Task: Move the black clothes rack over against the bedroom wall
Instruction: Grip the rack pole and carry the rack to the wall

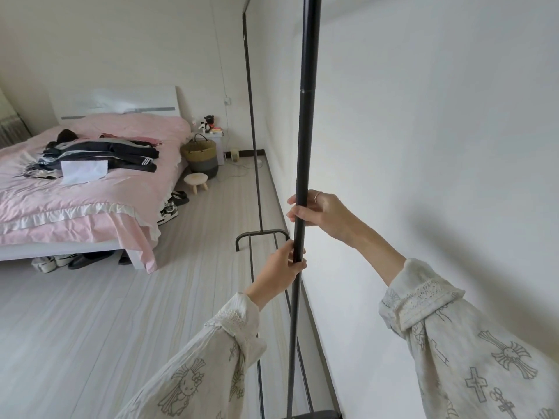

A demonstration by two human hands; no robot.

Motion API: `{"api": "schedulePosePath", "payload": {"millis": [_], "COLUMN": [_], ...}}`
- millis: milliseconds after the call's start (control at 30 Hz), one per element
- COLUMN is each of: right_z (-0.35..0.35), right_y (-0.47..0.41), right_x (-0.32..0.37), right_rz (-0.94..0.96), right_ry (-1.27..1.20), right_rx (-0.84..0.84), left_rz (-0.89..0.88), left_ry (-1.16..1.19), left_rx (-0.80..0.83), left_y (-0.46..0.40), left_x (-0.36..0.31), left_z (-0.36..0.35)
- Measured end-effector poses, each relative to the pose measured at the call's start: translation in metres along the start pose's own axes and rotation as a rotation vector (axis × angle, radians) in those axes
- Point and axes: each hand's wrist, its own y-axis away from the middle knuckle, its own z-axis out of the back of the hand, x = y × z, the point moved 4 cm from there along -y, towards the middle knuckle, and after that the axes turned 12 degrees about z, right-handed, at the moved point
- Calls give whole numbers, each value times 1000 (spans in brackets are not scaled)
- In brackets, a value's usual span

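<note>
The grip is two bare hands wrapped tight around the near upright pole of the black clothes rack (305, 131). The right hand (314, 213) holds the pole higher up, with a ring on one finger, and the left hand (284, 267) holds it lower down, with the fingers curled around the front. Both hands are closed on the pole, one above the other, and not touching each other. The rack stands long and thin beside the white wall (423, 146) on the right. Its far pole rises near the back of the room, and its low foot bar sits on the pale floor (106, 313) close to the dark strip at the bottom of the wall. No clothes hang on it. I think the job is nearly finished, because the rack looks lined up along the wall. I cannot tell if the feet touch the wall or if a thin gap is left. The step now seems to be the last small push to set it straight. The next move calls for a gentle slide toward the wall, keeping the tall pole upright so the rack does not tip. The bed (75, 207), with its pink cover and a pile of dark clothes, is well apart on the left, so it is not in the way.
</note>
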Motion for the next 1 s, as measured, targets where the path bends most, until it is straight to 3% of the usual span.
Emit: {"api": "schedulePosePath", "payload": {"millis": [133,433,1000], "right_z": [-4,3,18], "right_y": [-6,-26,-158], "right_x": [-1,-16,-76], "right_rz": [-39,5,4], "right_ry": [142,270,372], "right_rx": [93,-7,-41], "left_rz": [12,-21,26], "left_ry": [-13,-134,-52], "left_rx": [3,-55,-67], "left_y": [-5,-31,-166], "left_x": [4,-2,1], "left_z": [1,8,49]}}
